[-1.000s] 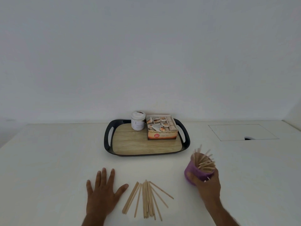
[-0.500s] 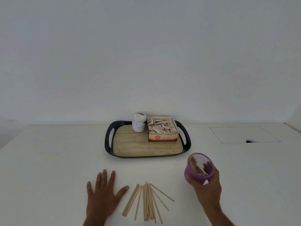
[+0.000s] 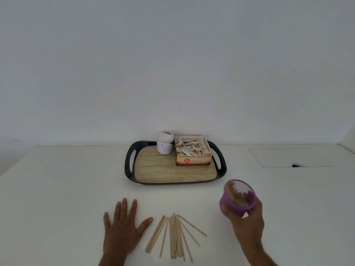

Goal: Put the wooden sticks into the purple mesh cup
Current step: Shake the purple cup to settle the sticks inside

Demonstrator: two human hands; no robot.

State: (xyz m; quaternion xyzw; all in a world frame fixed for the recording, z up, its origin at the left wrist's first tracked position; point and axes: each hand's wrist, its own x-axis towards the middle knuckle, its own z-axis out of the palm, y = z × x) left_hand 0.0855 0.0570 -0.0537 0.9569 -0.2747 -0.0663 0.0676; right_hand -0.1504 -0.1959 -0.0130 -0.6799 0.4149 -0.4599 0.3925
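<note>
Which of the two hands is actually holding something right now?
The right hand: it grips the purple mesh cup, while the left hand lies flat beside the wooden sticks.

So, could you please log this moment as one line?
right hand grips purple mesh cup | left hand flat on table | wooden sticks loose between

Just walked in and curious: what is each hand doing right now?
Left hand: open, fingers spread flat on the table, beside the wooden sticks.
Right hand: fingers curled round the purple mesh cup, gripping it.
</note>
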